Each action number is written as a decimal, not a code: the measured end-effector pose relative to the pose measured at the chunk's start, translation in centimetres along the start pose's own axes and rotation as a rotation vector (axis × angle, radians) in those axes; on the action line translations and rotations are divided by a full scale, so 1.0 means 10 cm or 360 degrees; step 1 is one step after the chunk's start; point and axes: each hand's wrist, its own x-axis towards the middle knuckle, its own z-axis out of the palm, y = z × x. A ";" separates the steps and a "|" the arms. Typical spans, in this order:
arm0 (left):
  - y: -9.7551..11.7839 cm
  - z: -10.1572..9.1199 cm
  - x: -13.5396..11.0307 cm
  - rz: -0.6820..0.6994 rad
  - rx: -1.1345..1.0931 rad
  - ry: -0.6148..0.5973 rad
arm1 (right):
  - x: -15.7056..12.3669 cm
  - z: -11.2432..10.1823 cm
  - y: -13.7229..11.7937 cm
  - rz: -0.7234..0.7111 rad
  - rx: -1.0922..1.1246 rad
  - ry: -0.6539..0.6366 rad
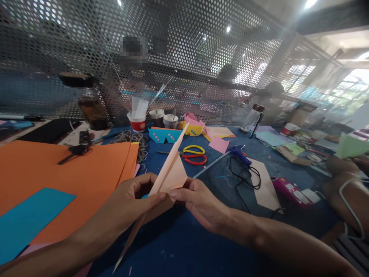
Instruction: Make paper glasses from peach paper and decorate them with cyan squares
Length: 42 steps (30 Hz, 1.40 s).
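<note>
A folded piece of peach paper (175, 171) is held up above the blue table, tilted, with a long narrow folded edge running from upper right to lower left. My left hand (141, 194) grips it from the left, thumb lying across the front. From the right, my right hand (198, 200) pinches its lower edge between thumb and fingers. Both thumb tips are close together on the paper. Just beyond it lie scissors (194, 156) with one yellow and one red handle. Behind them stands a blue folded paper piece (165, 135) with small pink squares.
Orange sheets (95, 165) and a blue paper strip (37, 215) cover the left. A blue glue gun (240, 155) with a black cord, a peach sheet (265, 184) and a magenta power strip (292, 192) lie right. Paper cups (137, 122) line the perforated screen. Another person's arm (343, 192) is far right.
</note>
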 end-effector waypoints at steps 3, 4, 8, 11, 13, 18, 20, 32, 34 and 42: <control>0.01 0.01 0.00 -0.0005 0.0045 0.0002 | 0.00 0.00 0.00 0.0002 0.0017 -0.0021; 0.02 0.01 -0.01 -0.0006 0.0057 0.0000 | 0.00 0.00 0.00 0.0002 0.0024 -0.0031; 0.09 0.05 -0.02 0.0004 0.0077 -0.0001 | 0.00 -0.01 0.00 -0.0009 0.0017 -0.0052; 0.15 0.08 -0.03 0.0015 0.0134 0.0028 | 0.01 0.00 0.00 -0.0015 -0.0003 -0.0075; 0.17 0.09 -0.03 0.0033 0.0152 0.0026 | 0.00 0.00 0.00 -0.0009 -0.0009 -0.0084; 0.16 0.10 -0.03 0.0039 0.0109 0.0021 | 0.00 0.00 0.01 -0.0012 -0.0027 -0.0089; 0.16 0.10 -0.03 0.0034 0.0102 0.0025 | 0.00 0.00 0.02 -0.0016 -0.0030 -0.0106; 0.00 0.15 -0.06 -0.0005 0.0103 0.0136 | -0.02 0.04 -0.01 -0.0045 -0.0079 -0.0173; -0.03 0.16 -0.06 -0.0006 0.0078 0.0153 | -0.02 0.04 -0.02 -0.0035 -0.0102 -0.0159; -0.08 0.17 -0.05 -0.0034 0.0013 0.0123 | -0.02 0.05 -0.02 -0.0035 -0.0138 -0.0165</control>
